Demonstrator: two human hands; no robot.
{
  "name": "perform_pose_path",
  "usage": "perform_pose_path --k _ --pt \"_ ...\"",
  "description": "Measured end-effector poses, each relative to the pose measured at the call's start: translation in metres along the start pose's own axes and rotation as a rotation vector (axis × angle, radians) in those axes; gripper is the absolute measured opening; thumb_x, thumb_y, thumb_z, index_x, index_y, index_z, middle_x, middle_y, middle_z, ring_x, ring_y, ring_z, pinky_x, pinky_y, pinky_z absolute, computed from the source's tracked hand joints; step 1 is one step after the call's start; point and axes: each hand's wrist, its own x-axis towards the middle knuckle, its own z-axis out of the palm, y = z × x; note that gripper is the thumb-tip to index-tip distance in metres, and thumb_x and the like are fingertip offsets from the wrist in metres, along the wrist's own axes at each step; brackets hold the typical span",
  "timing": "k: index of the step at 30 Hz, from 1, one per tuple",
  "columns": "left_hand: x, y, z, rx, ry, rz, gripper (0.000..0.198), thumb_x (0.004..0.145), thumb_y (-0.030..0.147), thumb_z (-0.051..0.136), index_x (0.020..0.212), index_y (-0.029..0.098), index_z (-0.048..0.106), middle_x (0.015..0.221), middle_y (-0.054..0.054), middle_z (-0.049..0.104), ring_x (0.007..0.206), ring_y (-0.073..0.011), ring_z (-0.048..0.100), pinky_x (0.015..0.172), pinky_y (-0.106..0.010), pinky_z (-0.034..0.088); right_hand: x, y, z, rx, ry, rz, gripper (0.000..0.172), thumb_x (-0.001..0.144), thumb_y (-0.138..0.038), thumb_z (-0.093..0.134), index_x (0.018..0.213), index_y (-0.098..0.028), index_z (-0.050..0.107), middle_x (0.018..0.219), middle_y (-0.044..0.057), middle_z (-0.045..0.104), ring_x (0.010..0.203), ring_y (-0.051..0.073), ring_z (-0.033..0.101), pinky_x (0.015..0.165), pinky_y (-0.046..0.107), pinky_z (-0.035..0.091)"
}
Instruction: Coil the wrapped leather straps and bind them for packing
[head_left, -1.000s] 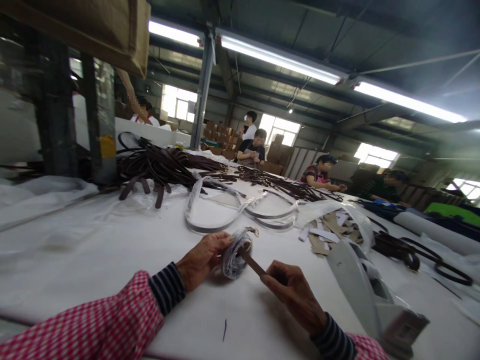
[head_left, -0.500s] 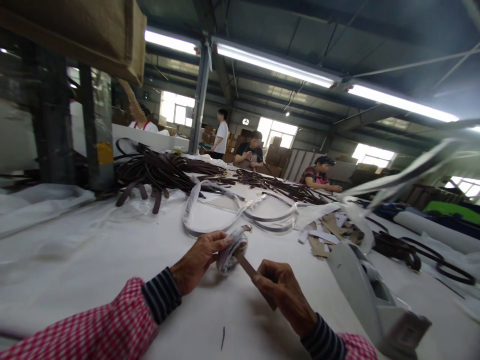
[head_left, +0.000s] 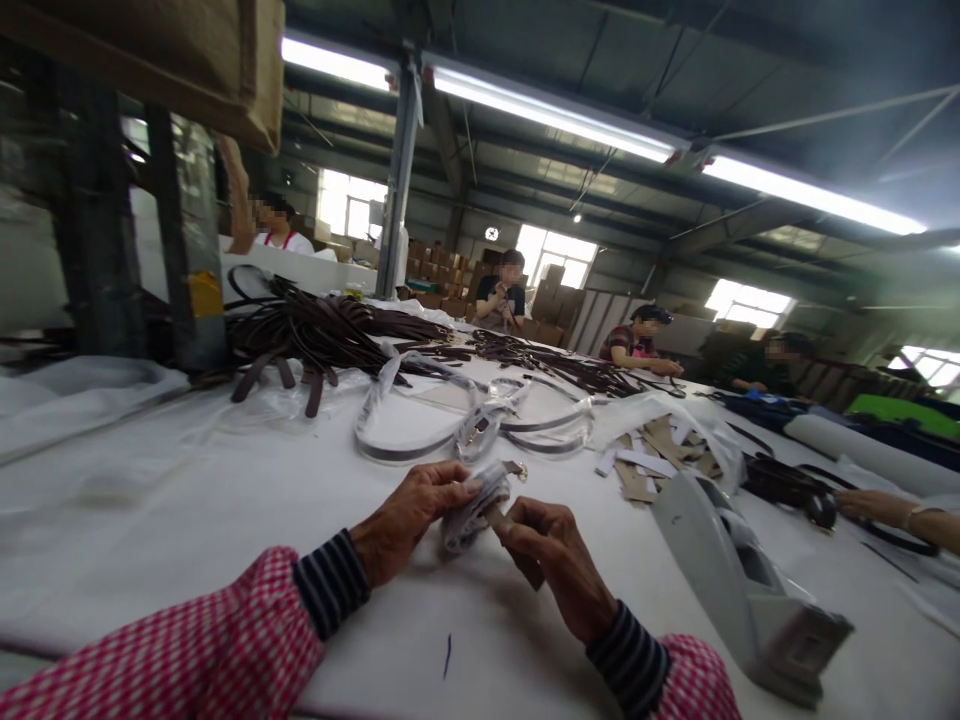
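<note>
My left hand (head_left: 401, 518) grips a rolled belt wrapped in clear plastic (head_left: 472, 505), pressed against the white table (head_left: 187, 500). My right hand (head_left: 551, 560) pinches the brown belt end (head_left: 517, 548) that sticks out of the roll, right beside the left hand. A small metal buckle (head_left: 516, 468) shows at the top of the roll. Both sleeves are pink-checked with striped cuffs.
A grey tape dispenser (head_left: 739, 590) stands to the right. Plastic-wrapped belts (head_left: 465, 425) lie ahead, a pile of dark brown belts (head_left: 315, 335) farther back left, cardboard and paper scraps (head_left: 660, 455) to the right. A co-worker's hand (head_left: 892, 512) rests at the right edge. Several people work beyond.
My right hand has slid along the brown end toward the roll and now sits close to my left hand. A white strip that swung through at the right is gone; a co-worker's hand appeared.
</note>
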Motion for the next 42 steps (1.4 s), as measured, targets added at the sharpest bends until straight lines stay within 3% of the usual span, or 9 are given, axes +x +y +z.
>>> perform_pose_path --k 5,7,12,24,32,36,39,42 --pt "0.000 0.004 -0.002 -0.068 0.080 0.000 0.034 0.073 0.041 0.086 0.085 0.012 0.072 0.083 -0.006 0.069 0.079 -0.0170 0.057 0.071 -0.027 0.039 0.004 0.002 0.004 -0.072 0.005 -0.056 0.034 0.085 -0.038 0.068 0.064 -0.017 0.053 0.052 -0.006 0.043 0.048 0.007 0.036 0.048 0.023 0.026" --pt "0.001 0.005 -0.002 -0.087 0.075 0.004 0.034 0.072 0.040 0.087 0.086 0.013 0.072 0.086 -0.006 0.069 0.083 -0.0184 0.058 0.074 -0.027 0.040 0.006 0.006 0.003 -0.057 0.021 -0.050 0.033 0.086 -0.038 0.068 0.065 -0.016 0.054 0.052 -0.006 0.042 0.048 0.007 0.034 0.048 0.023 0.025" --pt "0.002 0.003 0.001 -0.035 0.078 0.010 0.034 0.073 0.041 0.085 0.085 0.012 0.072 0.081 -0.005 0.068 0.071 -0.0140 0.052 0.066 -0.027 0.037 0.008 0.009 0.002 -0.011 0.013 -0.052 0.033 0.086 -0.038 0.068 0.065 -0.016 0.055 0.051 -0.006 0.043 0.047 0.007 0.034 0.048 0.023 0.025" --pt "-0.003 0.000 0.004 0.047 0.040 0.063 0.027 0.080 0.037 0.078 0.086 0.011 0.072 0.083 -0.004 0.066 0.076 -0.0152 0.052 0.072 -0.028 0.038 0.003 0.019 0.011 0.116 -0.042 -0.018 0.037 0.086 -0.044 0.070 0.067 -0.016 0.055 0.049 -0.005 0.047 0.040 0.007 0.038 0.042 0.022 0.026" --pt "-0.007 0.012 0.017 0.195 0.054 0.043 0.029 0.077 0.040 0.078 0.084 0.012 0.073 0.078 -0.001 0.065 0.073 -0.0147 0.051 0.069 -0.027 0.037 0.003 0.014 0.013 0.078 0.070 -0.116 0.027 0.089 -0.036 0.067 0.074 -0.014 0.062 0.054 -0.005 0.045 0.046 0.007 0.037 0.045 0.022 0.030" --pt "-0.008 0.017 0.015 0.211 0.113 0.074 0.032 0.076 0.044 0.077 0.081 0.013 0.072 0.072 0.001 0.061 0.069 -0.0129 0.046 0.066 -0.025 0.034 -0.003 0.013 0.008 0.051 0.126 -0.181 0.022 0.094 -0.034 0.057 0.104 -0.017 0.064 0.069 -0.002 0.056 0.050 0.009 0.046 0.044 0.021 0.035" --pt "-0.006 0.016 0.006 0.206 0.134 0.056 0.036 0.076 0.047 0.077 0.080 0.012 0.070 0.071 0.001 0.059 0.066 -0.0121 0.043 0.063 -0.025 0.032 -0.006 0.012 0.001 -0.025 0.040 -0.267 0.024 0.090 -0.019 0.051 0.107 -0.018 0.067 0.081 0.003 0.062 0.063 0.013 0.056 0.047 0.021 0.038" --pt "-0.003 0.013 -0.001 0.186 0.123 0.036 0.040 0.077 0.050 0.076 0.086 0.011 0.070 0.074 -0.001 0.062 0.065 -0.0125 0.044 0.062 -0.026 0.032 -0.005 0.010 -0.003 -0.235 -0.081 -0.451 0.036 0.081 -0.004 0.047 0.105 -0.020 0.069 0.094 0.006 0.065 0.081 0.016 0.060 0.060 0.024 0.046"
